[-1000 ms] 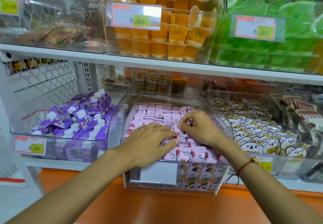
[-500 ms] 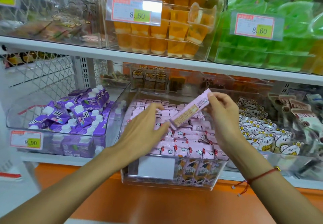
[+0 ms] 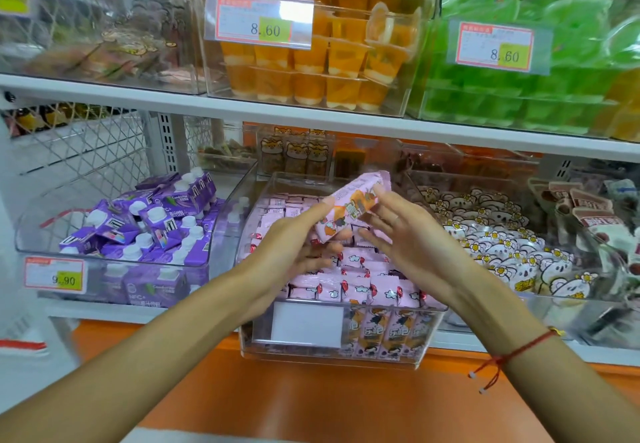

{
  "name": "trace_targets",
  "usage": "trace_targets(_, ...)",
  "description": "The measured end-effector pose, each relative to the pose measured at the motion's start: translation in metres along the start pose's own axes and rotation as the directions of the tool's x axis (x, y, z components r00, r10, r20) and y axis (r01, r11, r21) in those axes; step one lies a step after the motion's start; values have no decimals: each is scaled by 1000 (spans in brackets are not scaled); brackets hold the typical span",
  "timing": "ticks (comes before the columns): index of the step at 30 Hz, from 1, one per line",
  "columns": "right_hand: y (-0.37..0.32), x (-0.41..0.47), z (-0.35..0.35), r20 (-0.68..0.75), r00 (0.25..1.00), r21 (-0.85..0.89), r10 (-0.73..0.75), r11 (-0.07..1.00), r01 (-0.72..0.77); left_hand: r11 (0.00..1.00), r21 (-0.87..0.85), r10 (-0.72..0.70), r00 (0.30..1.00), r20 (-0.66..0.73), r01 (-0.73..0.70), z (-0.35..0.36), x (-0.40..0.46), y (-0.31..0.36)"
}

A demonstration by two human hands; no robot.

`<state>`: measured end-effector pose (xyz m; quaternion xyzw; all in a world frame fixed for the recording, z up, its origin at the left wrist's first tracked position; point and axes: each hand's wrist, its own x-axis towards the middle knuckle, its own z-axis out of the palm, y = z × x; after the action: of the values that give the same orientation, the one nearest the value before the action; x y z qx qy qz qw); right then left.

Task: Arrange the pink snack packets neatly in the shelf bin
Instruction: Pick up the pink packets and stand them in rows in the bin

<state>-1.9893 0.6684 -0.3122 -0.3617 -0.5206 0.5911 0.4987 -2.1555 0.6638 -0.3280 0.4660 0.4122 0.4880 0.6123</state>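
Pink packet (image 3: pixel 349 209) is pinched between left hand (image 3: pixel 294 252) and right hand (image 3: pixel 415 245); turning it level should slot it into the bin (image 3: pixel 429 335) rows below.

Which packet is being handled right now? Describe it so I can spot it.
Find the clear middle bin on the lower shelf. Above it, the left hand and right hand hold one long pink packet. It alone is lifted and tilted.
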Motion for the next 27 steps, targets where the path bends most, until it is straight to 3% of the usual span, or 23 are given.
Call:
trace_targets(6, 0, 2, 1, -119, 990, 53, -73, 995, 80, 999, 34, -1, 1000, -21, 1, -1, -1, 5)
trace_targets(10, -2, 1, 1, -188, 980, 112, -59, 990, 81, 970, 172, 181, 982, -57, -169, -2, -5, -1)
trace_targets(12, -3, 0, 1, -224, 972, -18, -64, 998, 61, 919, 270, 319, 944, -77, -289, -3, -8, -2)
trace_targets(13, -2, 0, -1, -255, 960, -188, -114, 980, 66, 877, 335, 392, 916, -83, -345, -5, -9, -2)
trace_targets(15, -1, -3, -5, -217, 919, -588, -328, 796, 145, 759, 490, 514, 857, -45, -430, -7, -9, -2)
trace_targets(16, -1, -6, -5, -104, 897, -731, -430, 645, 224, 698, 554, 551, 834, -12, -454, -8, -10, -2)
trace_targets(18, 1, -8, -2, 157, 846, -855, -509, 358, 375, 597, 639, 606, 794, 38, -486, -7, -11, -2)
trace_targets(20, 5, -6, 1, 299, 807, -901, -509, 127, 414, 517, 678, 657, 750, 76, -522, -7, -11, -4)
trace_targets(22, 8, -3, 1, 302, 785, -923, -540, 39, 382, 466, 717, 669, 737, 97, -518, -7, -8, -7)
trace_targets(24, 7, -1, -1, 160, 774, -929, -612, 172, 328, 403, 801, 622, 775, 116, -443, -9, -4, -13)
trace_targets(27, 4, 5, -4, -126, 768, -772, -628, 548, 321, 168, 923, 443, 863, 243, -346, -15, 4, -25)
